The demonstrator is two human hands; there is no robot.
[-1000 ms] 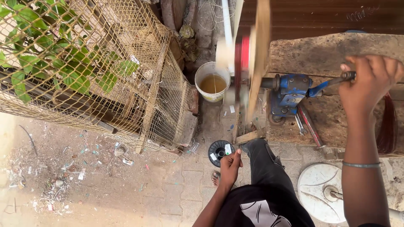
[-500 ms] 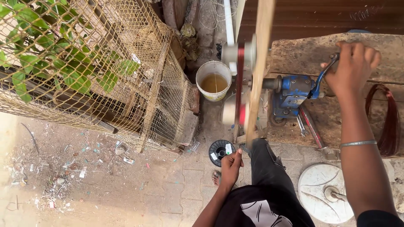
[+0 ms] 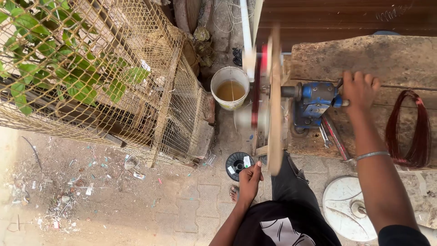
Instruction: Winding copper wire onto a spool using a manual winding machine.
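My right hand (image 3: 359, 89) is closed on the crank handle of a blue hand winder (image 3: 316, 98) fixed to a worn wooden bench (image 3: 391, 57). On the winder's shaft a tall wooden frame (image 3: 274, 105) with reddish wire around it is blurred by spinning. My left hand (image 3: 249, 180) hangs lower, near my knee, just right of a black spool (image 3: 237, 165) lying on the paved ground. Its fingers are pinched together, and anything between them is too thin to see.
A white bucket (image 3: 230, 89) of brownish liquid stands behind the frame. A wire mesh cage (image 3: 150, 91) with green leaves fills the left. A coil of copper wire (image 3: 409, 130) hangs at the bench's right. A white round disc (image 3: 346, 209) lies at lower right.
My right hand has swung the crank from the far right inward to the left, close to the winder body. The wooden frame has kept turning. My left hand has stayed by the spool.
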